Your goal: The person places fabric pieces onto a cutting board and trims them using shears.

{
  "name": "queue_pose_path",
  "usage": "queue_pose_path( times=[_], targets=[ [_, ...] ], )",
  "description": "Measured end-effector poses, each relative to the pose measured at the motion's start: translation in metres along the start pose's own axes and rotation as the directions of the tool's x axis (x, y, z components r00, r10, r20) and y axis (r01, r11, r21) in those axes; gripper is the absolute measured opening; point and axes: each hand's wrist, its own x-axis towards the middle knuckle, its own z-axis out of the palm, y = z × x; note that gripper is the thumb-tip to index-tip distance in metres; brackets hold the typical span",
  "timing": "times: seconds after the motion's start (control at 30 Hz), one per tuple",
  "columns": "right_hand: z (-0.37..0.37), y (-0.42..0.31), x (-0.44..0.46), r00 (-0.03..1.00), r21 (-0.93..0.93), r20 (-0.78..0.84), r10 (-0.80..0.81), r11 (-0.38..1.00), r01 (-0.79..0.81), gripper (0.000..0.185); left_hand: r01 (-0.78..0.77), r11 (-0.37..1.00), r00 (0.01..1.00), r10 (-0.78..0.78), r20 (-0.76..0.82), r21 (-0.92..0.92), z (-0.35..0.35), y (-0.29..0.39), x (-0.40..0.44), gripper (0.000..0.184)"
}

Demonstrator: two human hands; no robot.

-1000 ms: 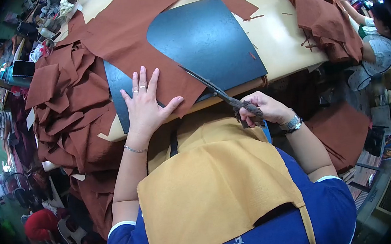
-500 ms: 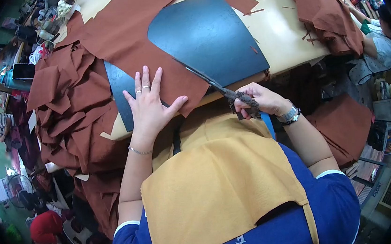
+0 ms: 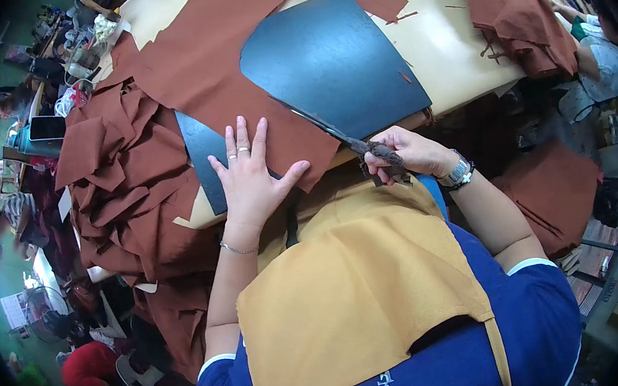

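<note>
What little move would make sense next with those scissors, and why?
Probably a short snip with the scissors. The right hand grips their wrapped handles, the blades lie along the edge of the brown fabric over the dark board, and the left hand lies flat on that fabric, perhaps steadying it. How wide the blades stand is unclear.

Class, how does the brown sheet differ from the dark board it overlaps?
The brown sheet is matte; the dark board is shiny. The sheet lies on top; the board is partly covered. The sheet is rust-coloured; the board is blue-black. Both lie roughly flat on the table.
</note>
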Motion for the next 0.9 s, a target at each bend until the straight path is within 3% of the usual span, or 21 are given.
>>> queue_pose_path(
  times=[0.2,0.33,0.4,0.57,0.9],
  targets=[
    [-0.002,0.011,-0.006,1.0,0.036,-0.019,-0.021,0.999,0.022,0.025,-0.02,0.999,0.999,0.019,0.036,0.033,-0.004,-0.004,0.005,0.089],
    [0.002,0.011,-0.011,0.999,0.05,-0.038,-0.023,0.998,0.024,0.025,-0.045,0.997,0.999,0.047,-0.028,0.055,-0.009,-0.031,0.036,0.083],
    [0.002,0.009,-0.011,0.999,0.051,-0.032,-0.018,0.999,0.019,0.026,-0.055,0.995,0.996,0.06,-0.065,0.077,-0.01,-0.048,0.052,0.089],
    [0.002,0.006,-0.004,1.0,0.047,-0.004,-0.003,0.999,0.003,0.03,0.003,0.992,0.998,-0.011,0.064,0.123,-0.01,-0.049,0.053,0.099],
    [-0.003,0.005,-0.005,1.0,0.003,-0.007,-0.003,1.0,0.003,0.033,0.061,0.994,0.996,-0.067,0.063,0.095,-0.01,-0.038,0.034,0.1]
  ],
)
